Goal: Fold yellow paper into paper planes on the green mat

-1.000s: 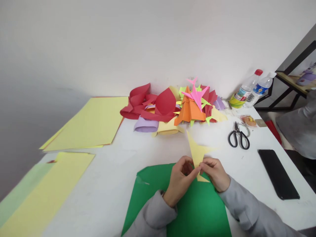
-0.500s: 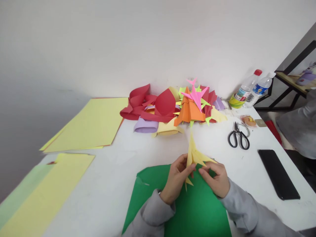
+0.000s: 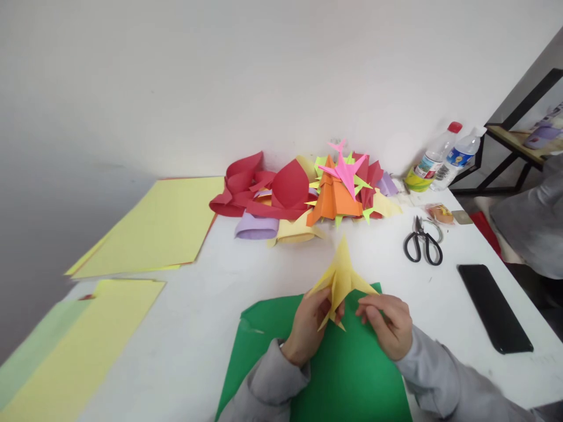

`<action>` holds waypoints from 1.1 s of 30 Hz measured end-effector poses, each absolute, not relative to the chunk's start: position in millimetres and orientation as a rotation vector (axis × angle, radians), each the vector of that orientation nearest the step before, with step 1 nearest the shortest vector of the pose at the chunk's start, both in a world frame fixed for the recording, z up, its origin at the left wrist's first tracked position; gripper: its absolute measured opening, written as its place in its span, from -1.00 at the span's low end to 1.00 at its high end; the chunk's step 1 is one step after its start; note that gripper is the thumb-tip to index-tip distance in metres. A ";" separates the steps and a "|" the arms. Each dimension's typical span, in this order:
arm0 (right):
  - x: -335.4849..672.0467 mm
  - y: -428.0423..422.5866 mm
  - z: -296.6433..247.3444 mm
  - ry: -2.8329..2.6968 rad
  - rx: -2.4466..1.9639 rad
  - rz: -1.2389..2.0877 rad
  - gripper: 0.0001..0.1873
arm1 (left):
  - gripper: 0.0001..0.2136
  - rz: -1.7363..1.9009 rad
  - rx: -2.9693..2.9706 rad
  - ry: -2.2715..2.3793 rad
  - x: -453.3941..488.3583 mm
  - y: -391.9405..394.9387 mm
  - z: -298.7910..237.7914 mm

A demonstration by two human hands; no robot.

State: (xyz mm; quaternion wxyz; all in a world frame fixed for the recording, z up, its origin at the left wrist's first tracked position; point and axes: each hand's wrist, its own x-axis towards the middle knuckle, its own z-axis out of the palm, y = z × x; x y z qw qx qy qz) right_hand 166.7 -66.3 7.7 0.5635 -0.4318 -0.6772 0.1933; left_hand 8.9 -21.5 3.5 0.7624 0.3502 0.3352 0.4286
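My left hand (image 3: 310, 322) pinches a folded yellow paper plane (image 3: 341, 275) from below, gripping its central body. The plane's nose points away from me, with its wings spread and a forked tail below. Close to the right wing tip is my right hand (image 3: 389, 322), its fingers loosely bent and the thumb apart from them. It appears to hold nothing; whether it touches the wing tip I cannot tell. Beneath both hands lies a green paper sheet (image 3: 347, 375) on the white table (image 3: 189, 334).
Folded paper pieces are piled by the wall, including a red one (image 3: 290, 184), an orange plane (image 3: 332, 196) and a pink plane (image 3: 347, 170). Yellow sheets (image 3: 153, 228) lie left. Scissors (image 3: 423, 243), a black phone (image 3: 495, 308) and two bottles (image 3: 433, 158) occupy the right side.
The yellow plane has turned so that both wings now show spread. My right hand has let go of the right wing and moved slightly right.
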 end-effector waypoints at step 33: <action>158.9 -57.3 3.3 -1.287 -1.315 0.752 -0.69 | -0.70 1.073 1.173 0.814 13.8 -29.8 -2.1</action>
